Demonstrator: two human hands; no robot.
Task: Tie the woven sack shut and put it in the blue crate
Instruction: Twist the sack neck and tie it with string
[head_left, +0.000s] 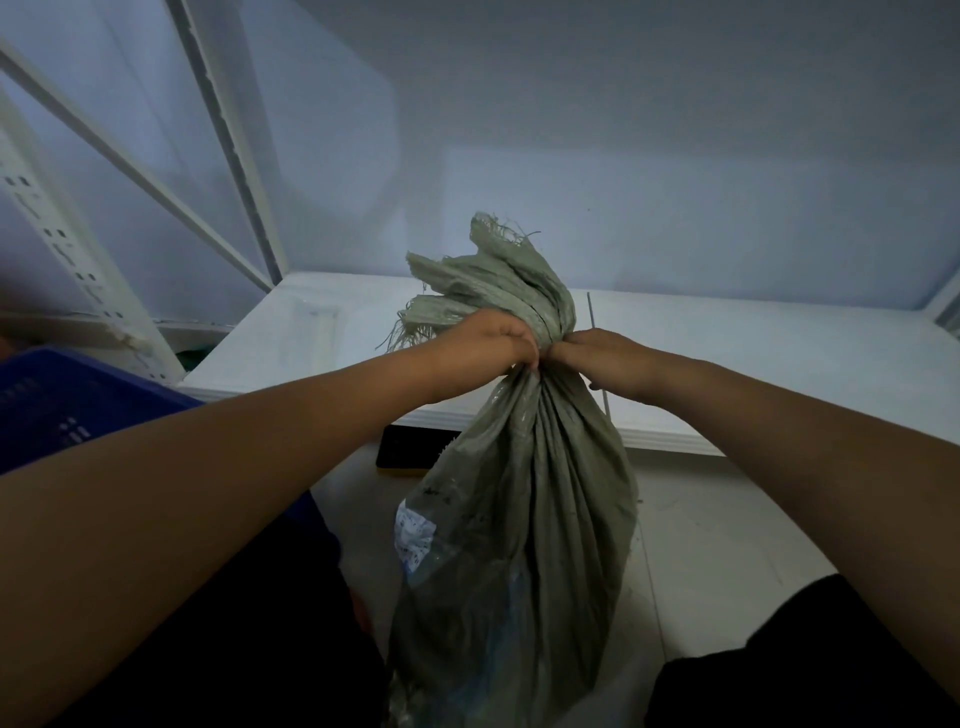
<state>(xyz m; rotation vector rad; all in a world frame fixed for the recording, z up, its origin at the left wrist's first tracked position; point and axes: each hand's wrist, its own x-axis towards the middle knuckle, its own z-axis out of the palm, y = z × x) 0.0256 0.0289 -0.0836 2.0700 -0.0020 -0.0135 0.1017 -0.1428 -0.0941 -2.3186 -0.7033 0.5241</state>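
A grey-green woven sack (524, 519) stands upright on the floor in front of me, its mouth gathered into a neck with frayed ends fanning out above. My left hand (488, 340) is closed around the neck from the left. From the right, my right hand (602, 358) grips the same neck, and a thin grey tie (591, 312) sticks up behind it and down below it. Both hands touch each other at the neck. The blue crate (57, 400) sits at the far left, partly hidden by my left forearm.
A low white shelf board (322, 332) runs across behind the sack. White slotted rack uprights (67, 249) and braces stand at left. A dark flat object with a yellow edge (410, 449) lies under the shelf edge. Pale floor tiles (727, 545) lie to the right.
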